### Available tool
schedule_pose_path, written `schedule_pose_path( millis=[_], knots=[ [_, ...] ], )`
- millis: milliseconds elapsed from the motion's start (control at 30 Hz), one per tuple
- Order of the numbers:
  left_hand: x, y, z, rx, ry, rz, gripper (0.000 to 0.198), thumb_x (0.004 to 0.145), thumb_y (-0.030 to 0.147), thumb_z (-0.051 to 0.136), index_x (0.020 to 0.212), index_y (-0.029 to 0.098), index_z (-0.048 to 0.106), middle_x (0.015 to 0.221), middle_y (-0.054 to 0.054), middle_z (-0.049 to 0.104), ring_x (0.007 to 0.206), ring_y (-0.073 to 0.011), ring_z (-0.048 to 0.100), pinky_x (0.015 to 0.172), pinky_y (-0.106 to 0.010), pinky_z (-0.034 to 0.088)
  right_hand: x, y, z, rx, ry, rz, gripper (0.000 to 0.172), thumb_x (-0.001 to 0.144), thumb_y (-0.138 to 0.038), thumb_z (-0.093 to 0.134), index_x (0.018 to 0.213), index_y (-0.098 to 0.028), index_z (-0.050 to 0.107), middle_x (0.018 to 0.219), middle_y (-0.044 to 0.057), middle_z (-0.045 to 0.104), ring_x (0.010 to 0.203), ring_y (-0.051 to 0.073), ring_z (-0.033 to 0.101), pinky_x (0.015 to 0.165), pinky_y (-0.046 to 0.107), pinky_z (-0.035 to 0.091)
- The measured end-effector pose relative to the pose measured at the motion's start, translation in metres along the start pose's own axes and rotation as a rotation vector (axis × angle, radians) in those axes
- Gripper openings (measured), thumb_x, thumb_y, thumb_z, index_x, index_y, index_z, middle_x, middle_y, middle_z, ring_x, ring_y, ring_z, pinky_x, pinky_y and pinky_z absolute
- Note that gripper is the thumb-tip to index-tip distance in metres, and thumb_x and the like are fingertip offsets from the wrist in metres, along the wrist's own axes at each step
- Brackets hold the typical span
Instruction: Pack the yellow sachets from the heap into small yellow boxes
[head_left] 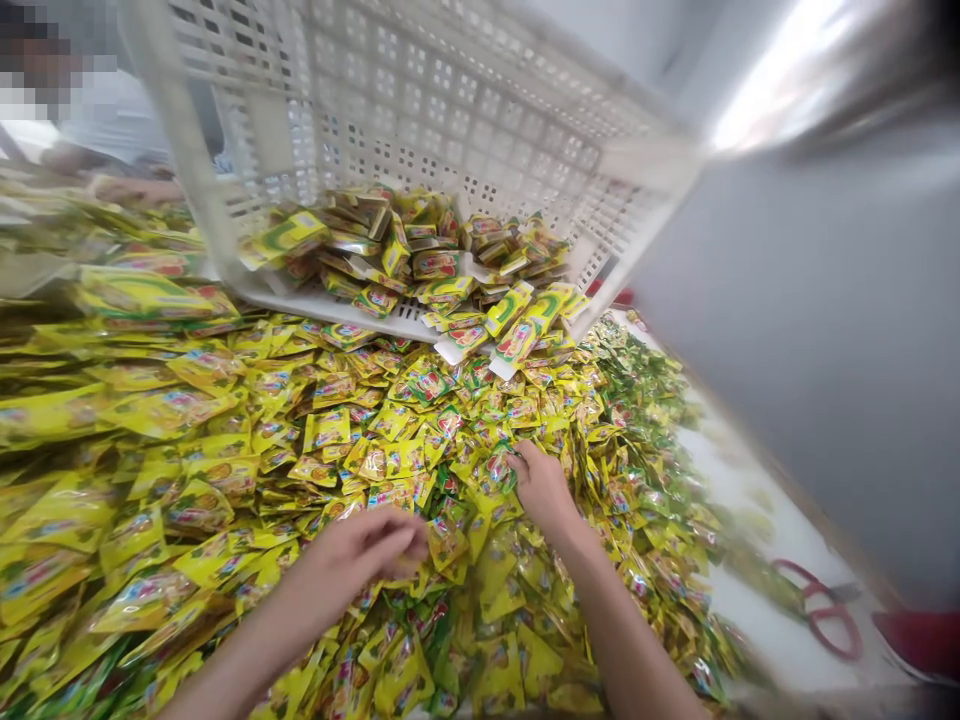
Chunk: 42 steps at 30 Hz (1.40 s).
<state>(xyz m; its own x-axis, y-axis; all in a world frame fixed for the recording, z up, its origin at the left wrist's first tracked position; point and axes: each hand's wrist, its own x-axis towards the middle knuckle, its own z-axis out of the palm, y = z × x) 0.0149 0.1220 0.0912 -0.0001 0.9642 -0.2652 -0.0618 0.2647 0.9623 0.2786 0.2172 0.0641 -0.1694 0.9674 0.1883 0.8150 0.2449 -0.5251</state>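
My right hand (544,490) reaches into the heap with its thumb and fingers closed on the edge of a small green sachet (498,466). To the left, my left hand (371,545) hovers just over the sachets, slightly blurred. Its fingers are loosely bent and apart from the thumb, and nothing shows between them. Yellow sachets (405,460) with coloured print lie in a deep heap under both hands, with some green ones (442,620) among them. Beyond the hands, a white perforated plastic crate (405,325) lies tipped with its opening toward me.
Small yellow-green cartons (435,264) fill the crate's lower side, and some spill over its rim. Red-handled scissors (825,610) lie on the white tabletop (739,480) at right, near a red object (922,640). A grey wall (810,300) stands beyond. Another person (120,120) is at the far left.
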Motion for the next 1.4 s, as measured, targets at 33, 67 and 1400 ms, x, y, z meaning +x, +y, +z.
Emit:
schedule_pose_path(
  millis=[33, 67, 1400],
  knots=[
    [0.027, 0.004, 0.017, -0.005, -0.037, -0.028, 0.027, 0.073, 0.041, 0.076, 0.085, 0.018, 0.070, 0.081, -0.007, 0.073, 0.075, -0.0245, 0.071, 0.068, -0.036, 0.058, 0.003, 0.001, -0.001, 0.033, -0.013, 0.008, 0.023, 0.095, -0.027, 0.043, 0.089, -0.019, 0.063, 0.064, 0.002, 0.060, 0.057, 0.018, 0.054, 0.053, 0.027, 0.035],
    [0.053, 0.006, 0.035, -0.014, -0.040, -0.054, 0.028, 0.079, 0.044, 0.069, 0.089, 0.018, 0.067, 0.082, -0.006, 0.073, 0.075, -0.0226, 0.071, 0.069, -0.036, 0.058, 0.004, 0.001, -0.003, 0.067, -0.030, 0.011, 0.020, 0.093, -0.027, 0.046, 0.084, -0.020, 0.062, 0.062, 0.001, 0.060, 0.056, 0.018, 0.054, 0.052, 0.026, 0.034],
    [0.085, -0.029, 0.099, -0.287, 0.170, 0.057, 0.032, 0.065, 0.034, 0.081, 0.088, 0.018, 0.065, 0.086, -0.002, 0.067, 0.082, -0.0161, 0.068, 0.082, -0.030, 0.057, -0.014, -0.030, 0.045, 1.712, 0.202, 0.614, 0.036, 0.068, -0.041, 0.078, 0.073, -0.020, 0.049, 0.074, -0.001, 0.060, 0.063, 0.015, 0.061, 0.060, 0.031, 0.056]
  ],
)
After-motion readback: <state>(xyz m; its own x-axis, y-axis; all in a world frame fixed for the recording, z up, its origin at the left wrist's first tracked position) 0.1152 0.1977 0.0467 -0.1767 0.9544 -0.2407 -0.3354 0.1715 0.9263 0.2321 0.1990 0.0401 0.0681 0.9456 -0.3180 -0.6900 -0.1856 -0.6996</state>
